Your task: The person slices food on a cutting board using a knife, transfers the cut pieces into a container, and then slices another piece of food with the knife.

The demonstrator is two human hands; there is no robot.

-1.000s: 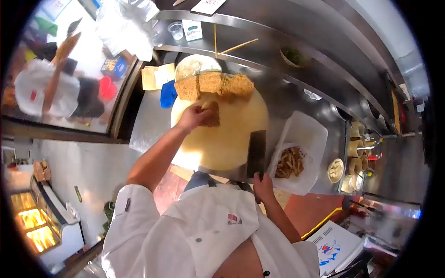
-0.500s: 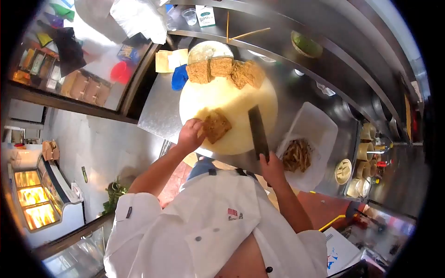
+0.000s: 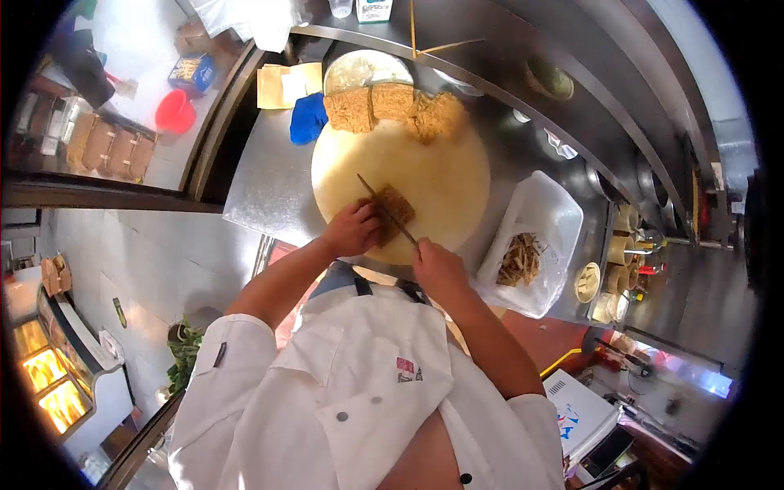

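Note:
On the round pale chopping board (image 3: 445, 184) lies a brown, rough-textured block (image 3: 398, 204) of food, perhaps fried bean curd. My left hand (image 3: 353, 229) presses curled fingers on its left side and holds it. My right hand (image 3: 439, 265) is closed round the handle of a cleaver (image 3: 401, 224). The blade, seen edge-on, lies slantwise across the block close to my left fingertips. Whether it has cut into the block I cannot tell. Several similar blocks (image 3: 349, 110) stand along the board's far edge.
A white plastic tub (image 3: 553, 212) holding thin brown strips (image 3: 520, 260) stands right of the board. At the far left are a blue cloth (image 3: 308, 119) and brown paper (image 3: 273, 87). A bowl (image 3: 369, 64) sits behind the blocks. Chopsticks (image 3: 449, 46) lie on the shelf above.
The cleaver has moved left from the board's right side onto the block and turned edge-on. My left hand has shifted slightly right, its fingers now curled against the block.

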